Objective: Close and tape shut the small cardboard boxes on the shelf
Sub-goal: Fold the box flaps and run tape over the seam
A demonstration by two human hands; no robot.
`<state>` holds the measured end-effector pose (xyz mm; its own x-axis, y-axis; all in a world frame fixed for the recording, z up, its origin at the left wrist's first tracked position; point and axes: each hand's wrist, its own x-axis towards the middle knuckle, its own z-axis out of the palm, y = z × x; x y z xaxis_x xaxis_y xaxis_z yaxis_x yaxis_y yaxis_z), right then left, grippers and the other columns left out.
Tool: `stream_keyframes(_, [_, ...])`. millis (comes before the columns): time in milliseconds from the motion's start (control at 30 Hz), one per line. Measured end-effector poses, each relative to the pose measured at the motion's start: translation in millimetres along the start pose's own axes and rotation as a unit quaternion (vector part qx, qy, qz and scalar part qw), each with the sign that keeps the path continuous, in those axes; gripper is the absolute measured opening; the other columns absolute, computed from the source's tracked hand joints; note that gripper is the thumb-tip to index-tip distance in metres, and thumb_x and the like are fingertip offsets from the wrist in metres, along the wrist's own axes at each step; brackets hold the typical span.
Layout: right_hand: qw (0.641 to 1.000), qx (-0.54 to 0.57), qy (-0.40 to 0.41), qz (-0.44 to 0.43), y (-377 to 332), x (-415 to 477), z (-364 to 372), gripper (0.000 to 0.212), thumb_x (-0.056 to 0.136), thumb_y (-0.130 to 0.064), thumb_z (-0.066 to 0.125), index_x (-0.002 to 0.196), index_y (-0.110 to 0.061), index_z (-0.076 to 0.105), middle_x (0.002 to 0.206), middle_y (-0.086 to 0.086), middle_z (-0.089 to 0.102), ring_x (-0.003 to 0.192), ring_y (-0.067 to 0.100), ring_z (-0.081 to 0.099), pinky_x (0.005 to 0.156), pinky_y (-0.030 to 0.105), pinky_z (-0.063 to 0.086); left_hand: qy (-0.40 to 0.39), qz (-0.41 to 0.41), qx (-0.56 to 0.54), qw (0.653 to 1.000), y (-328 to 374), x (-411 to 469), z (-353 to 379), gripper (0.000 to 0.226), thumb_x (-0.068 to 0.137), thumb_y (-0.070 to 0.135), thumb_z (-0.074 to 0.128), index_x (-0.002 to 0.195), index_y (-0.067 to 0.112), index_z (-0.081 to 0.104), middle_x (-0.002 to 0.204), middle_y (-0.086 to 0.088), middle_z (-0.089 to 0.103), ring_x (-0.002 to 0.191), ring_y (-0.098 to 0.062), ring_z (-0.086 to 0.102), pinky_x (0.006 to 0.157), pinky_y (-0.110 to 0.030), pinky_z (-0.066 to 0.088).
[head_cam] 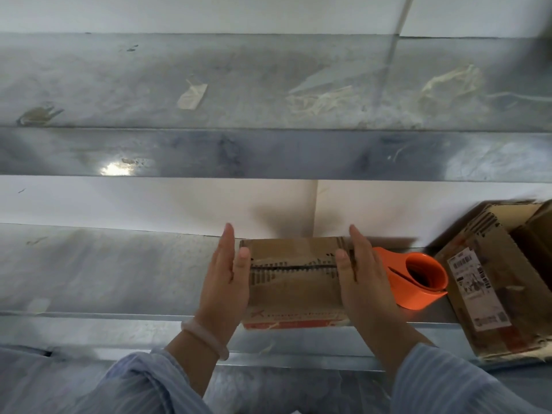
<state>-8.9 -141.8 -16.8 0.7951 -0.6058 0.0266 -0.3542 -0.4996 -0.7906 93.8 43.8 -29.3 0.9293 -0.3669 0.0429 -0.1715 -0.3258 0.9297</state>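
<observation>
View from above of a metal shelf unit against a white wall (119, 201). The upper shelf (268, 64) carries only stuck-on tape scraps (192, 95) and smears. The lower shelf (104, 270) holds the working things.

At the far right of the lower shelf lies a larger cardboard box (507, 294), turned at an angle, with a white shipping label (478, 291) on its top face and its far flaps standing open; it partly runs out of view.

The small cardboard box (294, 282) sits at the front edge of the lower shelf, near the middle, its two top flaps folded down and meeting along a dark centre seam. No tape is visible across that seam.

An orange tape dispenser (418, 276) lies just beside the small box on its right, between it and the larger box; the right hand hides its near end.

The left hand (224, 279) and right hand (364, 273) press flat against opposite ends of the small box, fingers straight, the grip not curled, with the thumbs resting on the top flaps near the seam. A pale bracelet (203, 339) circles the left wrist.
</observation>
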Motion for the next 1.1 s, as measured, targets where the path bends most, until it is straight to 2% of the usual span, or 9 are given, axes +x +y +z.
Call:
stream_keyframes(100, [0.948, -0.178, 0.0, -0.263, 9.0, 0.2, -2.1, 0.049, 0.103, -0.044, 0.032, 0.14, -0.018, 0.053, 0.147, -0.001, 0.048, 0.14, 0.016, 0.037, 0.118, 0.037, 0.026, -0.081, 0.275, 0.292, 0.912, -4.6, 1.2, -3.6, 0.058, 0.101, 0.056, 0.019, 0.148, 0.027, 0.036, 0.153, 0.009, 0.038, 0.146, -0.007, 0.026, 0.12, -0.035, 0.024])
stream_keyframes(200, [0.875, -0.313, -0.1, -0.356, 17.5, -1.7, 1.5, 0.05, 0.102, -0.046, 0.032, 0.136, -0.019, 0.057, 0.141, -0.002, 0.055, 0.136, 0.018, 0.045, 0.114, 0.042, 0.028, -0.153, 0.342, 0.429, 0.822, -15.4, -1.2, 1.1, 0.061, 0.103, 0.055, 0.021, 0.14, 0.02, 0.054, 0.146, 0.003, 0.05, 0.139, -0.015, 0.042, 0.109, -0.047, 0.04])
stream_keyframes(467, [0.894, -0.358, -0.136, -0.232, 18.1, -7.7, -5.1, 0.079, 0.099, -0.064, 0.013, 0.143, -0.008, 0.048, 0.15, 0.009, 0.043, 0.141, 0.022, 0.039, 0.118, 0.038, 0.026, -0.128, 0.232, 0.477, 0.838, -10.2, -11.1, 0.7, 0.074, 0.099, 0.065, 0.017, 0.144, 0.014, 0.047, 0.153, -0.016, 0.038, 0.142, -0.029, 0.035, 0.118, -0.043, 0.029])
stream_keyframes(600, [0.945, -0.249, -0.126, -0.169, 15.5, -9.0, -0.5, 0.088, 0.088, -0.074, -0.003, 0.153, -0.016, 0.002, 0.159, -0.007, -0.007, 0.148, 0.003, -0.009, 0.119, 0.019, -0.005, -0.116, 0.098, 0.372, 0.916, -2.7, -14.1, 5.4, 0.087, 0.088, 0.073, 0.007, 0.151, 0.015, -0.013, 0.158, -0.001, -0.025, 0.148, -0.016, -0.019, 0.115, -0.022, -0.01])
stream_keyframes(667, [0.967, -0.19, -0.131, -0.111, 11.5, -8.1, -0.1, 0.071, 0.097, -0.059, 0.015, 0.154, -0.022, -0.007, 0.153, -0.018, -0.02, 0.144, -0.003, -0.018, 0.113, 0.011, -0.013, -0.125, 0.039, 0.28, 0.951, -6.5, -13.0, 8.8, 0.08, 0.097, 0.061, 0.027, 0.146, 0.026, -0.025, 0.155, 0.008, -0.034, 0.148, -0.012, -0.018, 0.119, -0.025, -0.007])
stream_keyframes(733, [0.979, -0.129, -0.145, -0.057, 10.4, -7.9, -0.1, 0.065, 0.104, -0.041, 0.029, 0.155, -0.025, -0.007, 0.154, -0.023, -0.019, 0.146, -0.002, -0.011, 0.115, 0.015, -0.005, -0.124, -0.008, 0.126, 0.984, -8.9, -11.7, 11.2, 0.078, 0.101, 0.043, 0.039, 0.145, 0.043, -0.025, 0.164, 0.004, -0.014, 0.15, -0.02, 0.006, 0.122, -0.04, 0.019])
stream_keyframes(833, [0.987, 0.016, -0.152, 0.037, 8.6, -5.1, -4.1, 0.066, 0.104, -0.033, 0.039, 0.156, -0.031, 0.0, 0.16, -0.016, 0.004, 0.145, 0.003, 0.008, 0.117, 0.02, 0.007, -0.087, -0.109, -0.119, 0.983, -6.7, -7.7, 11.8, 0.075, 0.102, 0.031, 0.045, 0.15, 0.05, -0.01, 0.146, -0.007, 0.038, 0.126, -0.025, 0.049, 0.1, -0.042, 0.051])
stream_keyframes(1000, [0.948, 0.233, -0.147, 0.157, 1.3, 1.9, -7.4, 0.055, 0.103, -0.022, 0.045, 0.152, -0.036, 0.022, 0.143, -0.011, 0.031, 0.126, 0.01, 0.035, 0.106, 0.019, 0.026, -0.112, -0.247, -0.221, 0.937, -0.5, -5.7, 6.9, 0.032, 0.102, 0.029, 0.044, 0.132, 0.025, 0.054, 0.121, -0.011, 0.067, 0.101, -0.026, 0.065, 0.081, -0.039, 0.057])
stream_keyframes(1100, [0.939, 0.255, -0.155, 0.168, 3.4, 6.7, -9.0, 0.05, 0.104, -0.022, 0.043, 0.15, -0.033, 0.027, 0.144, -0.011, 0.028, 0.133, 0.009, 0.03, 0.102, 0.017, 0.022, -0.121, -0.266, -0.24, 0.926, 1.1, -4.5, 5.0, 0.039, 0.098, 0.041, 0.045, 0.124, 0.017, 0.062, 0.105, -0.007, 0.073, 0.09, -0.023, 0.069, 0.074, -0.038, 0.058])
